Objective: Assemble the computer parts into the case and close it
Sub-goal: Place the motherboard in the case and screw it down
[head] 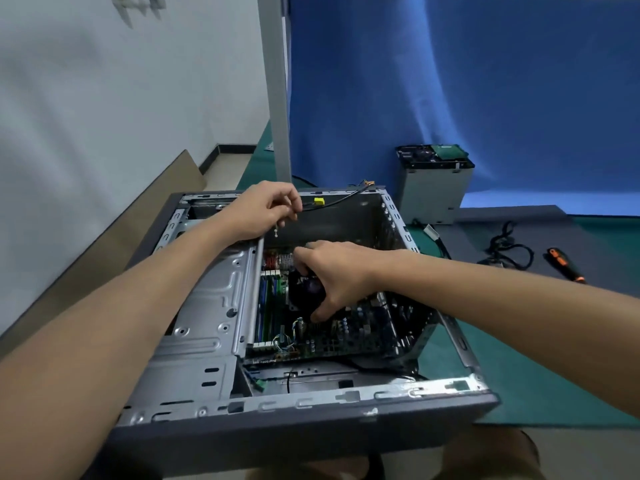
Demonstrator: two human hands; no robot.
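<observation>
We seem to be seating the fan (pixel 305 287) in the case (pixel 311 400): our right hand (pixel 339 268) grips it, our left hand (pixel 263 209) pinches a cable (pixel 348 196) at the case's far rim; next, it likely needs squaring up.

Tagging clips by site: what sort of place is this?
Likely a staged workbench for PC assembly: green mat, blue backdrop cloth behind it, an open computer case with an orange-handled screwdriver lying nearby.

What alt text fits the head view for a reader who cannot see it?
A person's right hand grips the cooler on the motherboard inside an open computer case, while the left hand holds a black cable at the case's far edge. A drive cage and an orange-handled screwdriver sit on the table.
</observation>
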